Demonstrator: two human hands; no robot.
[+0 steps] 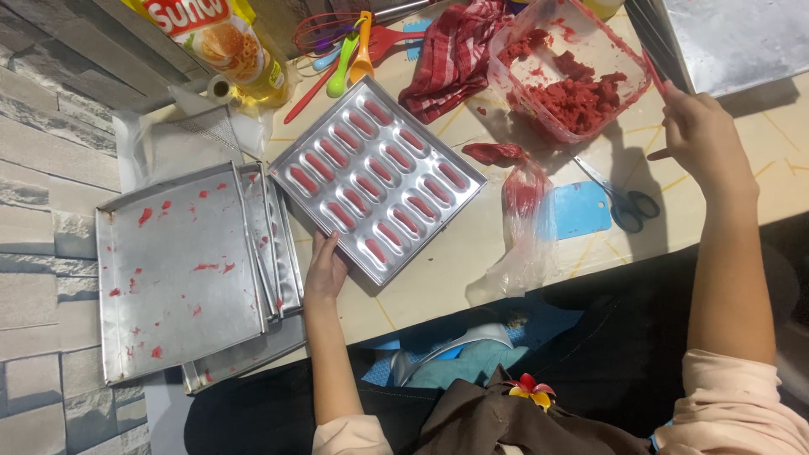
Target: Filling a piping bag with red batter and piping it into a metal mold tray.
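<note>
Here, left hand [324, 271] grips one mould tray [377, 179] (twenty filled cavities); right hand [701, 135] pinches a red spatula [656, 74].

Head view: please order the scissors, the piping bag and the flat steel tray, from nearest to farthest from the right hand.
From the right hand:
1. Scissors, just below the hand, on the counter.
2. Piping bag, further toward the middle, beside the mould pan.
3. Flat steel tray, at the far side of the counter, beyond the left hand.
</note>
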